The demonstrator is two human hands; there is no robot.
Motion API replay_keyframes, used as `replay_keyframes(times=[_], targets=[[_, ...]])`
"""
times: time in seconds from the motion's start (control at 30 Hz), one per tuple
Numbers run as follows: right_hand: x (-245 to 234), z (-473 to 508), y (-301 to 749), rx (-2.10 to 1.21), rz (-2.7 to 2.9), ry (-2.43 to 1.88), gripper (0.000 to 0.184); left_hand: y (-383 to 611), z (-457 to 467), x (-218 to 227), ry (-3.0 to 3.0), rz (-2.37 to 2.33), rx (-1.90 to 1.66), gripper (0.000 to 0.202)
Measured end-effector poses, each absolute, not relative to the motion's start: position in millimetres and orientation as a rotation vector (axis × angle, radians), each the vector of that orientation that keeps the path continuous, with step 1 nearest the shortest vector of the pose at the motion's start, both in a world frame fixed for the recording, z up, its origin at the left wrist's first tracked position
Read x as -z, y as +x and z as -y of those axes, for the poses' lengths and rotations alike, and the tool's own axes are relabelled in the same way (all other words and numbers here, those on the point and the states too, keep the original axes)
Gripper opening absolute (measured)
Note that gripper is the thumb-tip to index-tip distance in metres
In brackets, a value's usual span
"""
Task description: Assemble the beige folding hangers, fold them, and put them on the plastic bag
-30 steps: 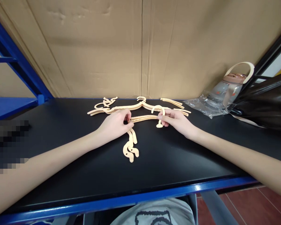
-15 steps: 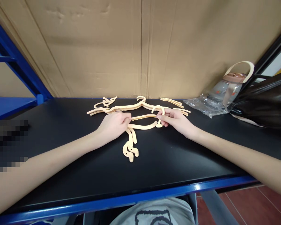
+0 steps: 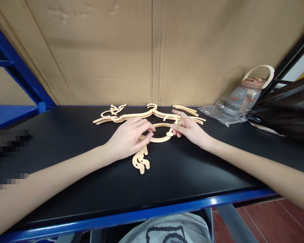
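Note:
Pale cream hanger parts lie on the black tabletop. My right hand [image 3: 188,127] pinches a hanger hook [image 3: 176,120] between thumb and fingers, its index finger raised. Beside the hook's foot, a curved hanger arm [image 3: 160,139] bends around, and another curved arm [image 3: 164,124] runs behind it to my right fingers. My left hand [image 3: 133,136] is over the left ends of these arms, thumb and index finger slightly apart; it hides those ends. Just below it lie several notched hanger pieces [image 3: 140,162].
Behind the hands lies an assembled hanger [image 3: 139,115]. Small hooks and joints [image 3: 116,109] are at back left, slim arms [image 3: 184,108] at back right. A water bottle [image 3: 245,94] on a plastic bag [image 3: 219,113] and a black bag [image 3: 291,108] stand right. Cardboard [image 3: 98,50] walls the back.
My left hand has loosened its pinch on the arms and shifted slightly right, with its fingers parting. My right index finger has lifted, and the arms now form a rounder loop beside the hook.

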State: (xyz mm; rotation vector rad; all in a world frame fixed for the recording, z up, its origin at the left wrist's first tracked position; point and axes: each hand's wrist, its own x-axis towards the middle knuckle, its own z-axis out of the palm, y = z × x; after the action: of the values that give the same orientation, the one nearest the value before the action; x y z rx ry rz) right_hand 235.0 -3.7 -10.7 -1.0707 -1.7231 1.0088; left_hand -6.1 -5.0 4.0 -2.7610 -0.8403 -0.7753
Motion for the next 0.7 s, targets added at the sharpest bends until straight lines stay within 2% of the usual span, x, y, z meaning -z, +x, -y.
replay_keyframes(times=[0.07, 0.17, 0.33, 0.5, 0.63, 0.7], targets=[[11, 3, 236, -1.005, 1.777, -1.065, 0.058, -3, 8, -3, -2.86, 0.775, 0.734, 0.023], [9, 4, 236, -0.946, 1.928, -1.12, 0.04, -1, 8, -2, -2.958, 0.749, 0.655, 0.02], [9, 9, 234, -0.554, 2.212, -1.295, 0.025, -7, 4, -4, -2.901, 0.845, 0.639, 0.014], [4, 13, 234, -0.48, 2.309, -1.295, 0.022, -6, 6, -5, -2.89, 0.882, 0.676, 0.011], [-3, 14, 238, -0.49, 2.472, -1.115, 0.025, 0, 14, -4, -3.005, 0.894, 0.687, 0.024], [-6, 13, 242, -0.487, 2.545, -1.033, 0.028, 3, 17, -4, -3.086, 0.907, 0.648, 0.02]])
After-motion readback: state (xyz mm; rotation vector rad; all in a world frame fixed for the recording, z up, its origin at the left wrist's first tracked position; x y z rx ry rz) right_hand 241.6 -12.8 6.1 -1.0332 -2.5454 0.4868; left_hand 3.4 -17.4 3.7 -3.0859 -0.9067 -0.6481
